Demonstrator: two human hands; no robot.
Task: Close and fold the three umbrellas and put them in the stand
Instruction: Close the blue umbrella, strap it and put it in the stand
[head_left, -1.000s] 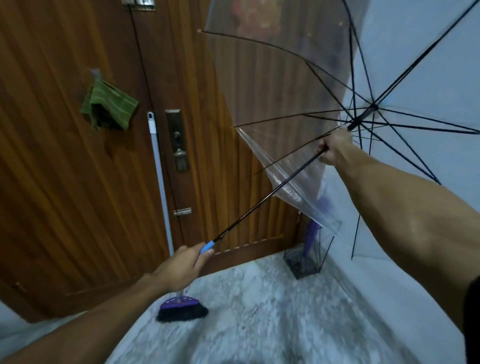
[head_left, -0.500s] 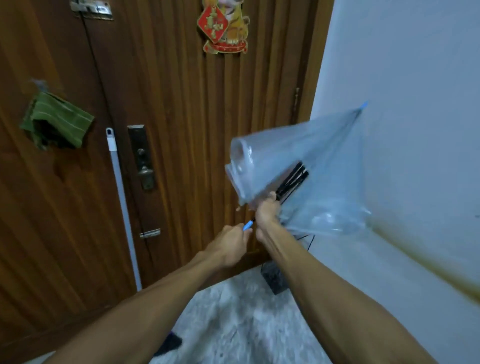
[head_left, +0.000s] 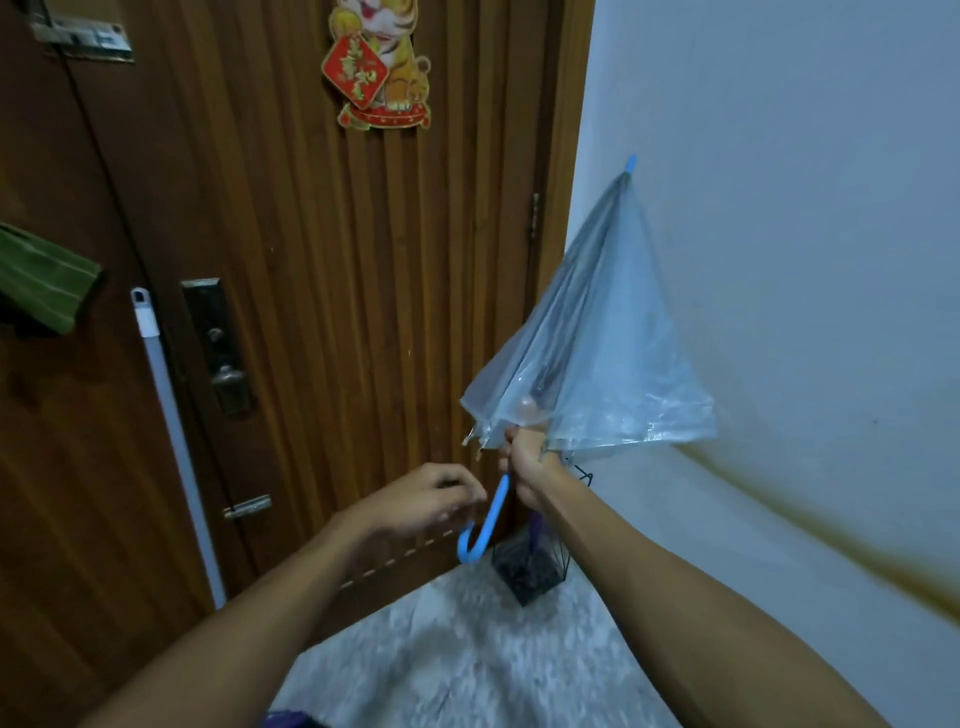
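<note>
While the right hand (head_left: 524, 457) grips the collapsed clear umbrella (head_left: 587, 364) at its shaft, tip aimed at 1 o'clock, the left hand (head_left: 431, 493) hangs loosely curled by the blue handle (head_left: 483, 525), holding nothing. Wire stand (head_left: 524, 569) sits at 6 o'clock below.

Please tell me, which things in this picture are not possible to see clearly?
- Stand, head view: the right hand and forearm cover its top, so its contents are unclear beyond something purple.
- Green cloth: cut by the left edge.
- Left hand: fingertips blurred; contact with the blue handle of the clear umbrella is uncertain.
</note>
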